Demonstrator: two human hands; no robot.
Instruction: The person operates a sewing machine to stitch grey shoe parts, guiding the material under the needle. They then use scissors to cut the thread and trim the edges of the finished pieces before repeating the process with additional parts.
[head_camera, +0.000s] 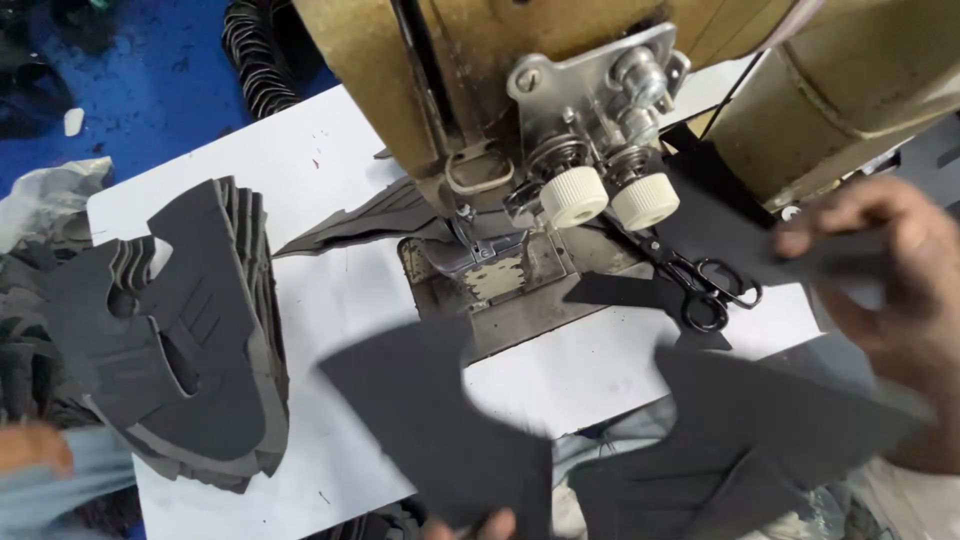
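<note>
Two dark cut pieces are in hand near the sewing machine (560, 120): the left hand (480, 525) pinches one piece (440, 420) below it, and the right hand (890, 290) grips another (760, 420). Scissors (700, 280) beside the machine could snag a piece's edge.

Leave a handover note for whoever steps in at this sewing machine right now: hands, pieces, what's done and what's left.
Right hand: raised at the right edge, fingers pinching a dark cut piece; blurred.
Left hand: only fingertips show at the bottom edge, holding up a second dark piece.
A stack of cut pieces sits at the left of the white table. More dark pieces lie at lower right. Black scissors rest right of the needle plate.
Done: nothing visibly stitched.
Left: no piece lies under the needle yet.
</note>
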